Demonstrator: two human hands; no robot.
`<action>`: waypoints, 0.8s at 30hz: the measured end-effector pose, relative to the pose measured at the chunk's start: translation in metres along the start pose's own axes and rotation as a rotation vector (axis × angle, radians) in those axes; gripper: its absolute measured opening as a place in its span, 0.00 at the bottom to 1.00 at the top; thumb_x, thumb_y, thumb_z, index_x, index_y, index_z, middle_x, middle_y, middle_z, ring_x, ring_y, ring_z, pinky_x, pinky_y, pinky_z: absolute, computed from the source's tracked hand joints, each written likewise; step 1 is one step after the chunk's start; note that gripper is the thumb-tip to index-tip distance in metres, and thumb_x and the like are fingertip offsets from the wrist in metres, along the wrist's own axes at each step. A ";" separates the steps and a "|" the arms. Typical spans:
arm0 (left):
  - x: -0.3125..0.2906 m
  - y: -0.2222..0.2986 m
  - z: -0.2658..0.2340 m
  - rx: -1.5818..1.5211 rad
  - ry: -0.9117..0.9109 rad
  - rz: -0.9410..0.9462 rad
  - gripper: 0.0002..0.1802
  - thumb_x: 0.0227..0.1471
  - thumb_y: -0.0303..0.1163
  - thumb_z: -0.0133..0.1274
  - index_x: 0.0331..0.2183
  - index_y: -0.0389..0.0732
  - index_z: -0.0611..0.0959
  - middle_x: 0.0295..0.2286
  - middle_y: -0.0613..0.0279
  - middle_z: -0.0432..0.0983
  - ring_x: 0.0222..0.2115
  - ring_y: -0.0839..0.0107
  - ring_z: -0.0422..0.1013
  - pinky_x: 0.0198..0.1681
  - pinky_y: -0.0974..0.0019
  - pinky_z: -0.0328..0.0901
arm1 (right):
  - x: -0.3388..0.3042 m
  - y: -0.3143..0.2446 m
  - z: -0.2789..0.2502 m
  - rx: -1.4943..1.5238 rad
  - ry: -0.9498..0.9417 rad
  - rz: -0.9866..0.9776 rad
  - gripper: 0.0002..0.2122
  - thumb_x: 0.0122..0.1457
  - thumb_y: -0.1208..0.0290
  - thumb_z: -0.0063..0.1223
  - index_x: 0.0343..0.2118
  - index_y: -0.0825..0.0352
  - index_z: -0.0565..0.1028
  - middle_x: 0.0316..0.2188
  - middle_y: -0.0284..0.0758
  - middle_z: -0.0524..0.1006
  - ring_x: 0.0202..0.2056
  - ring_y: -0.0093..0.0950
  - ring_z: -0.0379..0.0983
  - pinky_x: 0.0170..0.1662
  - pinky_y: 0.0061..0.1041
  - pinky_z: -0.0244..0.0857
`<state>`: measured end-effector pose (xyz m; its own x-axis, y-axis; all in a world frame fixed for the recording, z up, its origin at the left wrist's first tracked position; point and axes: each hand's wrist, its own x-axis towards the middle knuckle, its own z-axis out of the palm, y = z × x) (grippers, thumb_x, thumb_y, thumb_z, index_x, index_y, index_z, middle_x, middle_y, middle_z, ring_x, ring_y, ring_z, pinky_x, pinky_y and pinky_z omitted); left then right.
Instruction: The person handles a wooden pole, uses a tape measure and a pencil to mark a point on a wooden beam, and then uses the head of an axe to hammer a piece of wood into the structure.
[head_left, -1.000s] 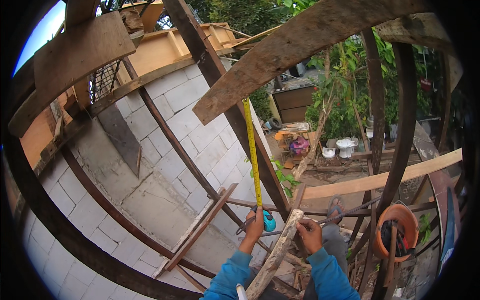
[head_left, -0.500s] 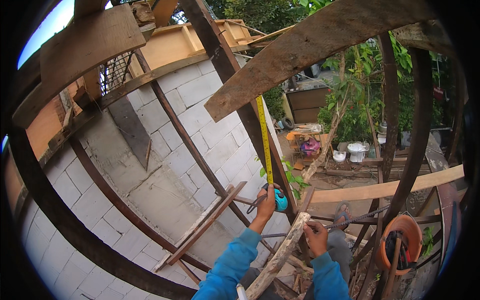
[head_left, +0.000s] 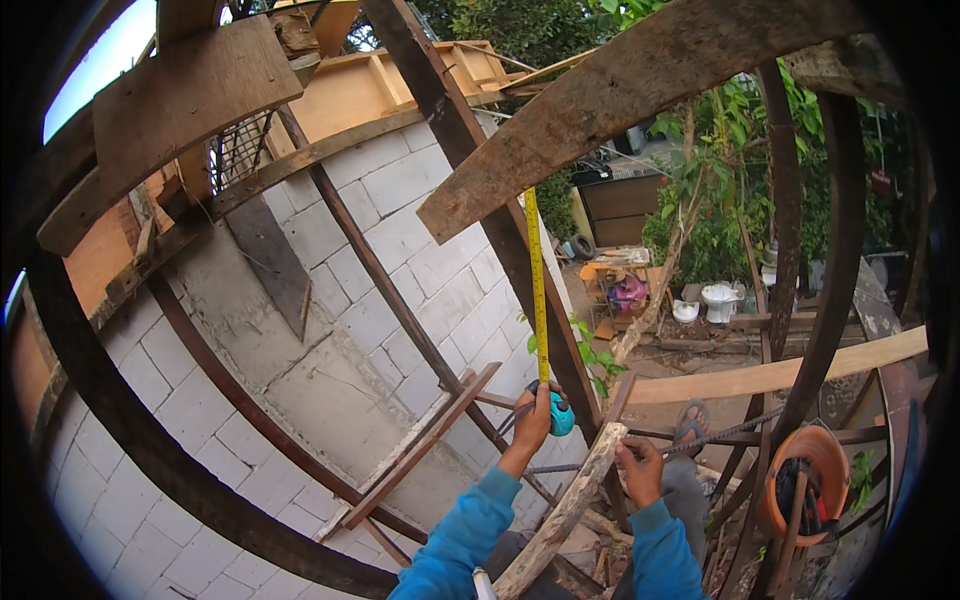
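Raised in the view and moved rightward since one second earlier is the teal tape measure (head_left: 562, 412); its yellow blade (head_left: 538, 300) is now seen more nearly vertical, and the overhead plank (head_left: 600, 115) also lies farther right. Nearest, a rough timber (head_left: 560, 510) is seen slanting up and right between the two blue sleeves. At its upper end the right hand (head_left: 640, 470) is placed, thumb and fingers bent close together; whether the timber is gripped cannot be told. Slightly higher, the tape measure is clamped in the left hand (head_left: 532, 420), the fingers being wrapped about the case. From the case the blade is extended straight upward, away from the person, its long axis tipped slightly left at the top; it is crossed by the plank's lower edge, where its end is hidden. At right, an orange bucket (head_left: 827, 462) is tilted so that its mouth is shown; dark items and a red one are contained, and a wooden handle is laid across the rim. Beyond, a pale block wall (head_left: 400, 270) is seen at left. Farthest, a purple bundle (head_left: 628, 292) is held on an orange rack (head_left: 600, 270), near a white toilet bowl (head_left: 721, 300).
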<state>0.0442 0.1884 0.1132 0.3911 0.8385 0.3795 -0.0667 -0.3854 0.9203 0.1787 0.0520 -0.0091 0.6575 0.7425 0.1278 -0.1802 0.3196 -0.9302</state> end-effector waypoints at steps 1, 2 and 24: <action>-0.003 -0.003 -0.002 -0.006 0.003 -0.011 0.17 0.63 0.38 0.36 0.32 0.36 0.75 0.25 0.61 0.74 0.25 0.78 0.68 0.30 0.72 0.64 | -0.001 0.000 0.000 0.003 -0.003 0.006 0.07 0.53 0.75 0.58 0.34 0.71 0.76 0.23 0.30 0.74 0.22 0.17 0.67 0.24 0.17 0.63; -0.006 -0.007 -0.004 -0.013 0.005 -0.022 0.17 0.63 0.38 0.36 0.32 0.35 0.75 0.26 0.61 0.74 0.25 0.78 0.68 0.30 0.72 0.64 | -0.002 -0.002 0.000 0.002 -0.010 0.005 0.07 0.53 0.75 0.58 0.34 0.71 0.76 0.23 0.30 0.74 0.22 0.17 0.67 0.24 0.17 0.62; 0.073 0.032 -0.009 -0.022 0.037 0.156 0.18 0.63 0.40 0.38 0.31 0.38 0.75 0.24 0.63 0.73 0.25 0.78 0.69 0.31 0.72 0.64 | -0.009 -0.002 0.008 -0.046 -0.047 0.035 0.07 0.53 0.75 0.58 0.34 0.71 0.76 0.22 0.29 0.74 0.21 0.15 0.65 0.21 0.17 0.59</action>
<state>0.0625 0.2405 0.1708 0.3405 0.7831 0.5204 -0.1442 -0.5035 0.8519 0.1669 0.0496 -0.0056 0.6165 0.7796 0.1102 -0.1679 0.2669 -0.9490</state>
